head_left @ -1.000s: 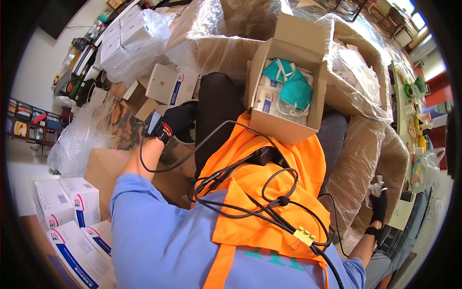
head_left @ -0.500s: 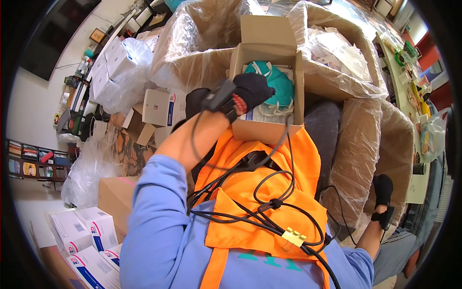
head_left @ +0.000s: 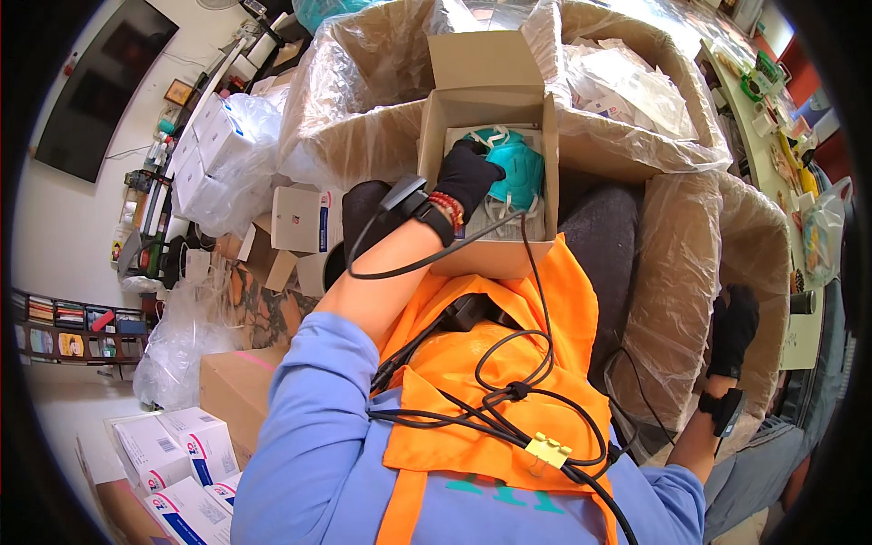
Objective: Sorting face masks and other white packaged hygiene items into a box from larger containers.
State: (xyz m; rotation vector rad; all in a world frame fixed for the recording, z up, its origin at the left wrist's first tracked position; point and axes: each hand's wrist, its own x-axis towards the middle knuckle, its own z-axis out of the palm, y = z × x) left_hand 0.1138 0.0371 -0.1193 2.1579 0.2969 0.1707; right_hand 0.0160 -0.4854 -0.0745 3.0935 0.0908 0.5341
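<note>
Starting nearest the body, an orange apron point(head_left: 427, 450) is crossed by black cables point(head_left: 517, 391), gathered at a yellow clip point(head_left: 548, 450). Beyond it, an open cardboard box point(head_left: 495, 259) is positioned between the legs point(head_left: 595, 245), its far flap raised. Inside the box, a teal mask point(head_left: 520, 177) with white straps point(head_left: 500, 211) is laid over white packaging point(head_left: 458, 138).

The black-gloved left hand point(head_left: 468, 177) is placed at the mask's left edge; whether its fingers are closed on the mask cannot be told. The black-gloved right hand point(head_left: 734, 331) is held well apart, at the plastic-lined carton point(head_left: 668, 300) on the right. No object is seen in it; its degree of closure cannot be told.

Farther out, two more lined cartons point(head_left: 372, 145) are placed side by side.

Caution: the straps may be snagged on the box wall if the mask is lifted by its shell alone. The shell may be dented if it is pinched hard. The box may be tipped if the wrist cable point(head_left: 391, 275), routed across its near side, is caught on the edge during arm movement.
</note>
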